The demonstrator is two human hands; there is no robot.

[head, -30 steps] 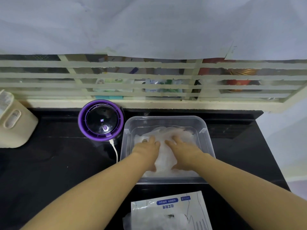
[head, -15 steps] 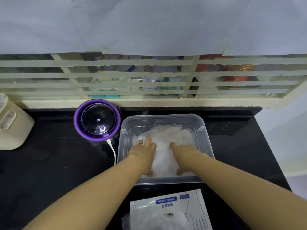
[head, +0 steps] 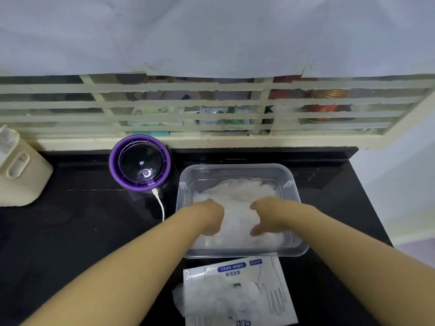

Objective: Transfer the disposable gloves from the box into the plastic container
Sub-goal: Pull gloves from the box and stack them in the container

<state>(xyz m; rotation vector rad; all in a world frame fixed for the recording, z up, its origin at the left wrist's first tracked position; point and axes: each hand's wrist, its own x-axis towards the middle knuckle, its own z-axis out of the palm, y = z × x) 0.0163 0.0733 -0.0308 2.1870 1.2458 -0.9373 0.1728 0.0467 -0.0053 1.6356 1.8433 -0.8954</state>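
Lower centre: glove box (head: 237, 274) lying flat on the black bench (head: 70, 231), a clear wad (head: 211, 300) bulging from its opening. Centre, just beyond: plastic container (head: 237, 167) holding a heap of gloves (head: 237, 194), left hand (head: 209, 215) and right hand (head: 268, 215) side by side inside it, fingers (head: 255, 204) curled down, gripping the heap. Farther, left of centre: purple-rimmed round device (head: 140, 163) with white cable (head: 161, 205) just beside the container; cream appliance (head: 21, 175) at the left edge.

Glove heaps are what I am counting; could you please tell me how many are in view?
2. One heap of gloves lies in the clear container; the other heap spills from the box nearer the camera. More may be hidden inside the box.
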